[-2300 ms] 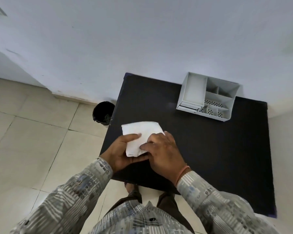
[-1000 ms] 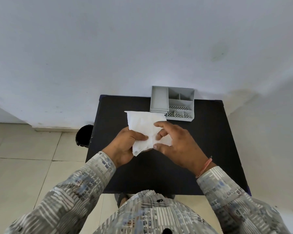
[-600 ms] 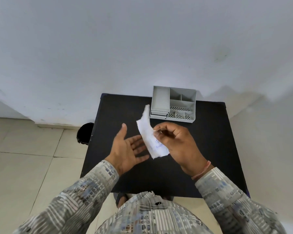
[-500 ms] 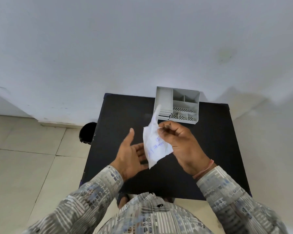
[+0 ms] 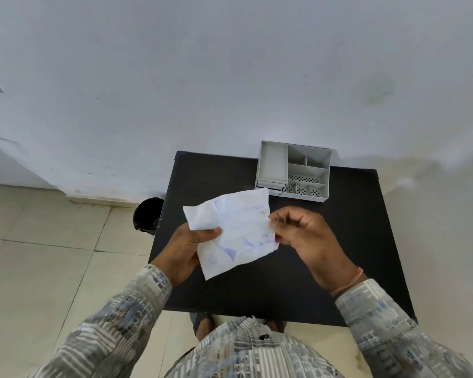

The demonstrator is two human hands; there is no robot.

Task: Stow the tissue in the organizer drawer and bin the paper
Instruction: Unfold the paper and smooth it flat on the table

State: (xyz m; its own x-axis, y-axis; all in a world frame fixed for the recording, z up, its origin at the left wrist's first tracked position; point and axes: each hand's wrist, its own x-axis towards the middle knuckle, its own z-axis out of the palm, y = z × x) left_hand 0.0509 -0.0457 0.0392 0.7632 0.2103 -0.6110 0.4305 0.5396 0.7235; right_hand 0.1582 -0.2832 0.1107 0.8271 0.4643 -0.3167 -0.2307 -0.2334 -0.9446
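Note:
I hold a white paper sheet with blue print (image 5: pixel 241 233) above the black table (image 5: pixel 339 268), printed face up. My left hand (image 5: pixel 185 248) grips its left side, thumb on top. My right hand (image 5: pixel 303 236) pinches its right edge. The sheet's upper left corner (image 5: pixel 202 216) looks softer and textured like tissue; I cannot tell whether it is a separate piece. The grey organizer (image 5: pixel 273 165) stands at the table's back edge, its small drawer (image 5: pixel 269 184) at the front left, just beyond the sheet.
A black round bin (image 5: pixel 148 216) stands on the tiled floor against the table's left side. A white wall rises right behind the table. My feet show under the table's near edge.
My right hand alone held the sheet edge-on with the left hand open. Now the left hand has closed on its left side and the sheet lies spread with the print up.

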